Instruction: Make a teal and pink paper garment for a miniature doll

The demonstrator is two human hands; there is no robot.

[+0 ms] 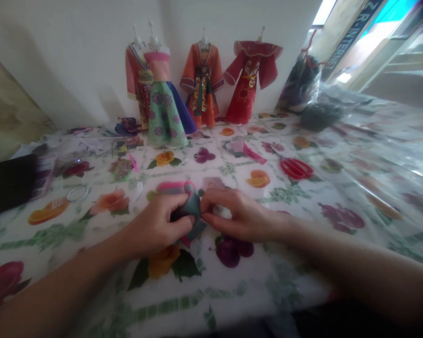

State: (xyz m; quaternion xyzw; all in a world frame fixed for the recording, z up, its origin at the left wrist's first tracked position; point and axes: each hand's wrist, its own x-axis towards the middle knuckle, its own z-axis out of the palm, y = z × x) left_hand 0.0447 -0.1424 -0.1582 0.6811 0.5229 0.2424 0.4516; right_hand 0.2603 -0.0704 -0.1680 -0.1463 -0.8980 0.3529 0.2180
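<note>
A small folded piece of grey-blue and pink fabric [192,206] is gripped by my left hand [165,218], between thumb and fingers, just above the table. My right hand [236,213] is closed in a pinch at the fabric's right edge. Whatever lies between those fingertips is too small and blurred to make out. Beyond my hands, a doll-sized dress with a green flowered skirt [165,112] stands on a small white form.
Behind stand small outfits: an orange robe [203,84], a red dress [250,84] and a pink robe [133,70]. Red-handled scissors [296,168] and a pink strip [254,154] lie to the right. A black flat item [12,183] is at left, plastic bags [320,112] at back right.
</note>
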